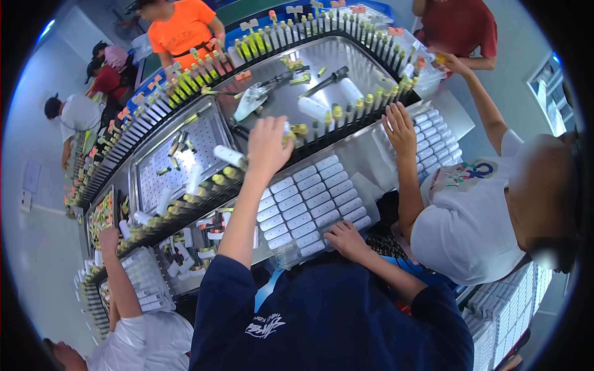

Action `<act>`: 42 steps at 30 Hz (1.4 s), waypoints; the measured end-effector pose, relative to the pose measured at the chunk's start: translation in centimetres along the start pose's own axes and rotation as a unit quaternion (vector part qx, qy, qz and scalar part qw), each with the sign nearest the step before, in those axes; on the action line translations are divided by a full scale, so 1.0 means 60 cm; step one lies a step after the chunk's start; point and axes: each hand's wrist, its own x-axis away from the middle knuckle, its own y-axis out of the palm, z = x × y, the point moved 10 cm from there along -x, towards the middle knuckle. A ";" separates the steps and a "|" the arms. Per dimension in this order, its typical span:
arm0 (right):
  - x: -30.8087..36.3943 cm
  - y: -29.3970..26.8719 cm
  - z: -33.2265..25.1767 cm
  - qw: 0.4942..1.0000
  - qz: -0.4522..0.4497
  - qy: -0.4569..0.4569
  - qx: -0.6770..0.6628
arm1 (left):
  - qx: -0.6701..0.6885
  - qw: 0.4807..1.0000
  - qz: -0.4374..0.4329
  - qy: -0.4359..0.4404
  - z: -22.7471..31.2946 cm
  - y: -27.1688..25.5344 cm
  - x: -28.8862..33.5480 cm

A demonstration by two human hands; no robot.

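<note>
My left hand (267,148) reaches over the front row of upright tubes. Its fingers are curled at small pieces with yellow-green tops (300,130); what they grip is mostly hidden. A white cylinder with a dark end (229,156) tilts out of the row just left of that hand. My right hand (348,240) lies with fingers spread at the near right edge of a clear tray (286,255). Rows of white, rounded, oblong pieces (314,190) fill this tray.
A metal tray (284,99) beyond the row holds a white glove (250,102), black-handled tools (325,81) and white cylinders. A perforated tray (162,162) holds loose parts. Co-workers stand around; one at right has a hand (401,131) by another filled tray (436,136).
</note>
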 end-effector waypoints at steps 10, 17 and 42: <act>-0.027 -0.087 -0.007 0.994 0.021 0.009 -0.106 | -0.111 0.982 0.113 -0.098 -0.049 -0.075 0.125; -0.085 -0.257 0.122 0.881 0.245 0.278 -0.294 | 0.123 0.979 -0.051 -0.155 0.063 0.055 0.426; -0.528 -0.256 -0.007 0.957 0.186 0.107 0.193 | 0.130 0.974 -0.185 0.015 0.157 0.158 0.469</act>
